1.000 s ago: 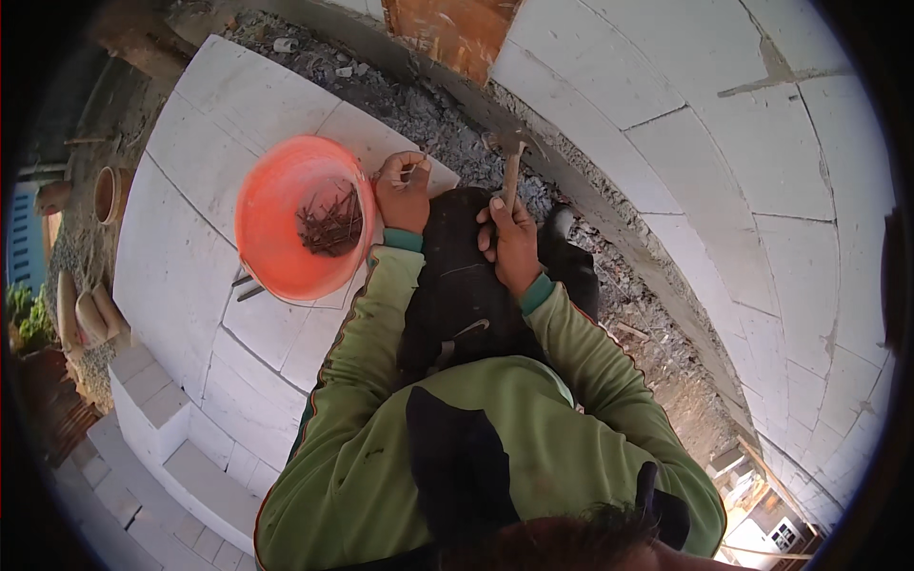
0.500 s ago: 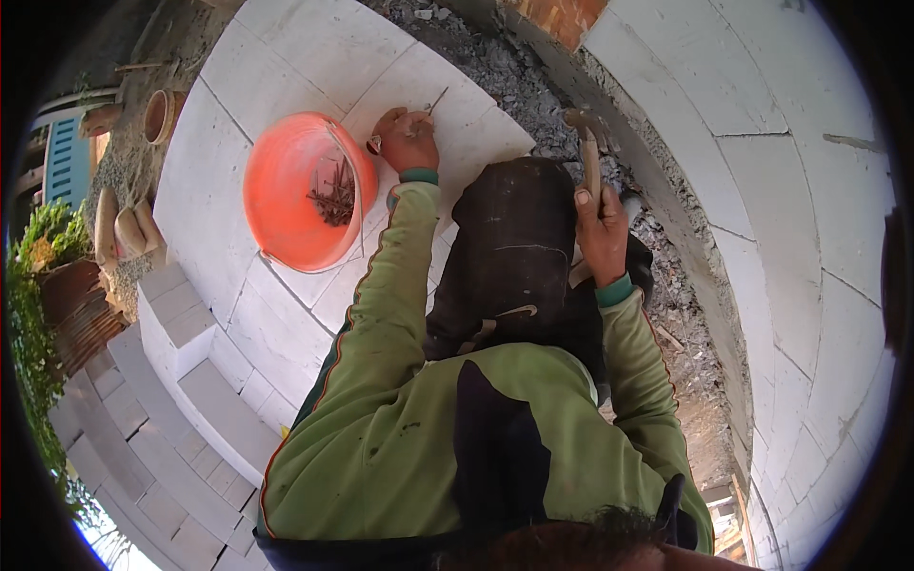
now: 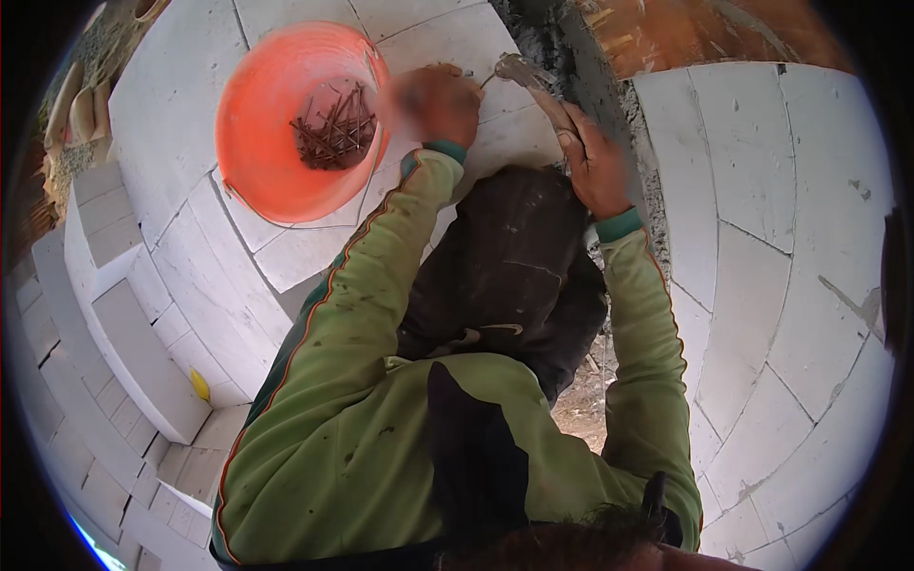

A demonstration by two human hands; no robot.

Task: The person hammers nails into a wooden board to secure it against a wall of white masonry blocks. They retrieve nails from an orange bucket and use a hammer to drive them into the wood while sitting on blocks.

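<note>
My left hand (image 3: 449,107), partly blurred, is closed with a thin nail (image 3: 488,82) at its fingertips, against the white block wall (image 3: 419,49). My right hand (image 3: 598,164) grips the wooden handle of a hammer (image 3: 550,105). The hammer's head is right beside the nail's outer end; whether they touch I cannot tell. Just left of my left hand is an orange bucket (image 3: 252,143) with a wire handle. Several rusty nails (image 3: 335,133) lie inside it.
Another white block wall (image 3: 743,171) stands along the right, with a grey mortar strip (image 3: 609,105) between. Stacked blocks (image 3: 143,352) form steps at the lower left, with a yellow leaf (image 3: 200,384) there. Brown boards (image 3: 714,33) show at the top right.
My right hand has swung the hammer up and leftward, bringing its head to the nail by my left hand. The view has shifted, so the bucket appears higher and further left.
</note>
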